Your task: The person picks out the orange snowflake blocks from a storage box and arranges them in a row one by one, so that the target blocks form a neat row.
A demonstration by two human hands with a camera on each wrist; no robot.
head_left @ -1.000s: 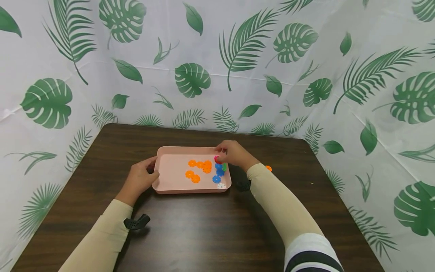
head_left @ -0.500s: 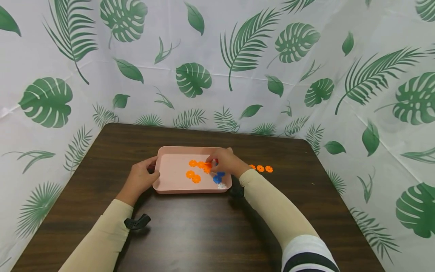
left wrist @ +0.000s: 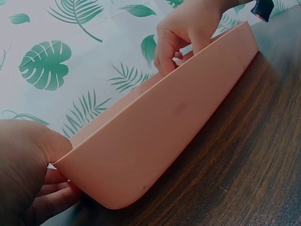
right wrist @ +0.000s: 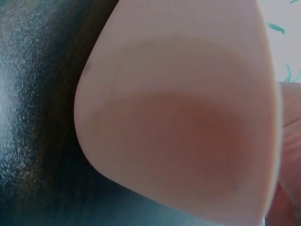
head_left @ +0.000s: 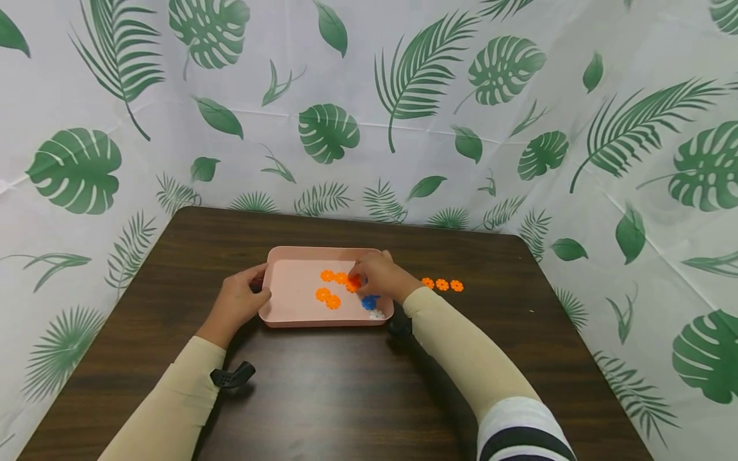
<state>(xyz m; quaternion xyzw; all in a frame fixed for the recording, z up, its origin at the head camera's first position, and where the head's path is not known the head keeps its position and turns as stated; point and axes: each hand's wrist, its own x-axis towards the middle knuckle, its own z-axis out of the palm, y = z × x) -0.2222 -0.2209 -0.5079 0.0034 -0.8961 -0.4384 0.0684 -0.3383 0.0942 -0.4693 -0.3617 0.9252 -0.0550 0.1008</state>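
Note:
My left hand (head_left: 237, 296) grips the left end of a pink tray (head_left: 300, 314), thumb over the rim and fingers outside below it, as the left wrist view shows. Inside the tray my right hand (head_left: 382, 275) reaches down with bent fingers, pinching an orange flower-shaped disc (head_left: 353, 283) at its fingertips. Several more orange discs (head_left: 327, 276) lie to the left of those fingertips. Blue discs (head_left: 368, 303) and a white disc (head_left: 377, 314) show below the right hand, which hides part of the pile. In the right wrist view, the tray wall (right wrist: 178, 132) covers most of the hand.
Three orange discs (head_left: 442, 284) lie in a row on the dark wooden table (head_left: 323, 397), right of the tray. A leaf-patterned white cloth (head_left: 426, 83) hangs behind the table. Black wrist devices (head_left: 232, 376) sit at both wrists.
My right hand has moved left from the red and blue discs at the tray's right end to the orange ones. The row of orange discs outside has come into sight. My left hand stays put.

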